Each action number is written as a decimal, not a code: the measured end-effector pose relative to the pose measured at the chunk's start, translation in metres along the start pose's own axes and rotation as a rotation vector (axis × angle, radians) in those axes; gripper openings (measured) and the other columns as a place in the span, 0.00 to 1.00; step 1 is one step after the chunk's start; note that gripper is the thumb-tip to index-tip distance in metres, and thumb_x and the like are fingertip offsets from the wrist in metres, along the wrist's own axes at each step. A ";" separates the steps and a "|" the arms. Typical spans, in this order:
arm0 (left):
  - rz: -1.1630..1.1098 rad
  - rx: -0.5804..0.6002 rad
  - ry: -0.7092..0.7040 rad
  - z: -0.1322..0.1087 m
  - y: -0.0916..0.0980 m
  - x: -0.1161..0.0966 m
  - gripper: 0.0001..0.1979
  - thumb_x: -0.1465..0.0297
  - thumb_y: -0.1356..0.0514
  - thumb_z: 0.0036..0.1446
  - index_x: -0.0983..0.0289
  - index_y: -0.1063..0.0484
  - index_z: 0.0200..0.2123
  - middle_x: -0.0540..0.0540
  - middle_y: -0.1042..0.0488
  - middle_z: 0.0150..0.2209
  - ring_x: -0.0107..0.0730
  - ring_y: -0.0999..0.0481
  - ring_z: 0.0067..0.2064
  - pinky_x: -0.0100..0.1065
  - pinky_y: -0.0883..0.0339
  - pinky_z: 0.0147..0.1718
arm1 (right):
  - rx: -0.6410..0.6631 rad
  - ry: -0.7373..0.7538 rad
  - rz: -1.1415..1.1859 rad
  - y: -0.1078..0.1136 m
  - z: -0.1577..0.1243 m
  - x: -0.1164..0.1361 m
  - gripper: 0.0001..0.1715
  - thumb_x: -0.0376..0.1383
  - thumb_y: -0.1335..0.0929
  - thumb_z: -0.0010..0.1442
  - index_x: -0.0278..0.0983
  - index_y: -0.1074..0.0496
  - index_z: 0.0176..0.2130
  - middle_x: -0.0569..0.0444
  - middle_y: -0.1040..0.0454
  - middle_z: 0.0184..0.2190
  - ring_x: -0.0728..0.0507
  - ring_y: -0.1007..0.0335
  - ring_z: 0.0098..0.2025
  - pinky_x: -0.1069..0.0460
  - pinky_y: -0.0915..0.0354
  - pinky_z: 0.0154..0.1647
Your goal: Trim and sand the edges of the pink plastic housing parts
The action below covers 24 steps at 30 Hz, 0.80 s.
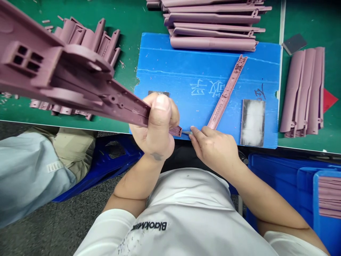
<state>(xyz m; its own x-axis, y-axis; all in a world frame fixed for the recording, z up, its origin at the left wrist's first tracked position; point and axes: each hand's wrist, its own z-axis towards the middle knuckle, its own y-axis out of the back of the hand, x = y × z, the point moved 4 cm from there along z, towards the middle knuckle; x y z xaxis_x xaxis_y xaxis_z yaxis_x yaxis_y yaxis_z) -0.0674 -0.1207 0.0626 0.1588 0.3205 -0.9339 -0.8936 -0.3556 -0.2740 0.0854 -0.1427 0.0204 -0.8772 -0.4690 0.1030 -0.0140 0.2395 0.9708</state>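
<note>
The long mauve moulded plastic housing [80, 81] ran from the upper left of the head view down to a narrow ribbed end, which stuck out just past the left hand [156, 128]. That hand was closed firmly around the housing, its fingers curled underneath and its thumb [161, 106] pressed on top. The right hand [214, 151] had its fingertips drawn together, pinching a small thin metal blade [187, 132]. The blade's tip reached the narrow end of the housing, though the exact contact was too small to tell.

Both hands were over the near edge of a blue corrugated plastic board [186, 49], which bore white handwritten characters [207, 87]. A slim mauve plastic strip [226, 92] lay diagonally on it, just beside the right hand. 2 dark abrasive pads also lay on the board: one [158, 93] was partly hidden behind the left hand, and the other [253, 122] was coated with white dust.

Mauve plastic parts lay in a flat stack [213, 26] overlapping the board's far edge, in a heap [85, 42] at the left, and in a side-by-side row [302, 92] at the right, all on a green work mat [138, 21]. A dark grey sanding block [294, 44] sat near the row. A blue plastic crate [329, 213] at the lower right held more stacked mauve pieces [330, 197].
</note>
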 end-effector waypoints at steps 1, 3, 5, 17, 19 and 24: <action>0.003 0.002 0.005 0.000 0.000 0.000 0.36 0.40 0.38 0.64 0.60 0.43 0.18 0.52 0.45 0.18 0.28 0.46 0.21 0.39 0.58 0.24 | -0.004 -0.010 0.000 0.000 0.001 -0.001 0.28 0.45 0.43 0.81 0.42 0.25 0.67 0.48 0.17 0.41 0.42 0.21 0.38 0.46 0.59 0.29; 0.012 0.005 0.017 0.000 0.000 0.000 0.36 0.39 0.38 0.63 0.60 0.43 0.18 0.51 0.45 0.18 0.28 0.47 0.21 0.39 0.58 0.24 | -0.009 -0.021 0.004 0.000 0.002 -0.004 0.28 0.46 0.43 0.81 0.42 0.25 0.67 0.48 0.17 0.41 0.42 0.21 0.39 0.46 0.58 0.30; 0.016 0.008 0.021 0.001 0.000 0.001 0.36 0.39 0.38 0.63 0.60 0.43 0.18 0.51 0.45 0.18 0.27 0.47 0.21 0.39 0.58 0.24 | -0.005 -0.004 0.015 0.001 0.001 -0.004 0.28 0.46 0.43 0.81 0.42 0.24 0.66 0.48 0.17 0.41 0.42 0.21 0.38 0.46 0.58 0.30; -0.038 0.030 0.004 0.003 -0.002 0.002 0.37 0.38 0.37 0.61 0.60 0.48 0.19 0.50 0.48 0.18 0.25 0.49 0.19 0.38 0.59 0.23 | 0.019 0.018 0.029 0.000 0.001 -0.004 0.29 0.47 0.44 0.81 0.43 0.24 0.67 0.48 0.17 0.41 0.43 0.22 0.37 0.45 0.57 0.29; -0.038 0.036 0.001 0.004 -0.002 0.002 0.37 0.39 0.37 0.61 0.61 0.48 0.19 0.50 0.49 0.18 0.25 0.50 0.19 0.38 0.59 0.23 | 0.024 0.025 0.035 0.000 0.001 -0.004 0.29 0.47 0.43 0.81 0.43 0.24 0.66 0.48 0.17 0.41 0.43 0.22 0.37 0.46 0.57 0.29; -0.048 0.038 -0.003 0.004 -0.002 0.002 0.37 0.40 0.37 0.62 0.61 0.47 0.20 0.50 0.48 0.18 0.24 0.50 0.19 0.37 0.60 0.22 | 0.033 0.001 0.037 -0.001 0.002 -0.004 0.30 0.47 0.44 0.81 0.43 0.26 0.69 0.48 0.17 0.42 0.42 0.21 0.38 0.46 0.57 0.29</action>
<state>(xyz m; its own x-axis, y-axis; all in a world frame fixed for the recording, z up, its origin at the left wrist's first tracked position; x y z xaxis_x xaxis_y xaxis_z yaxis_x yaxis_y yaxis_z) -0.0670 -0.1160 0.0624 0.2003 0.3390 -0.9192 -0.9005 -0.3059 -0.3091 0.0884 -0.1391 0.0186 -0.8771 -0.4596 0.1393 0.0028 0.2852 0.9585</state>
